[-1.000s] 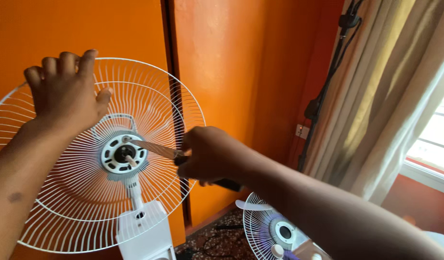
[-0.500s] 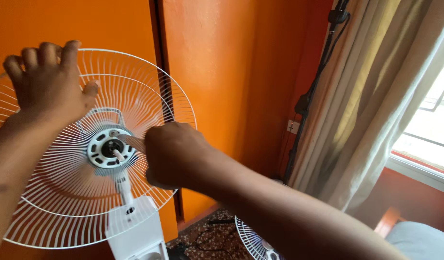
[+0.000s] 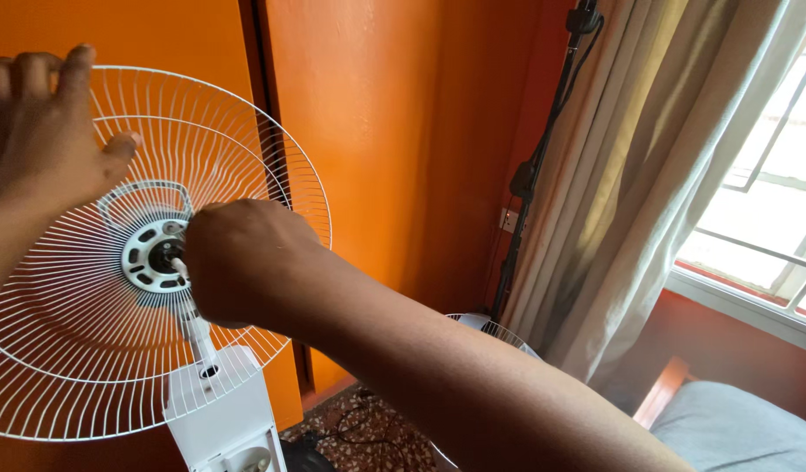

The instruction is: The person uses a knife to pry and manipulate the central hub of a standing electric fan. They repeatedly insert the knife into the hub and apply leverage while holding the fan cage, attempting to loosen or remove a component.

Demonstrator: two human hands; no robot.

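White wire makes up the rear fan guard (image 3: 88,350), mounted upright on the fan's motor housing (image 3: 224,415); it looks light, springy and easily bent, best held at the rim. The left hand (image 3: 40,131) grips the upper rim, fingers curled over it. The right hand (image 3: 241,262) sits fisted at the hub (image 3: 154,255); what it holds is hidden.

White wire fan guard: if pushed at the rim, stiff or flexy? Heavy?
The wire fan guard is probably light for its size: thin spokes, mostly air. It likely flexes at the rim, where the left hand grips it. The plastic hub by the right hand looks stiffer.
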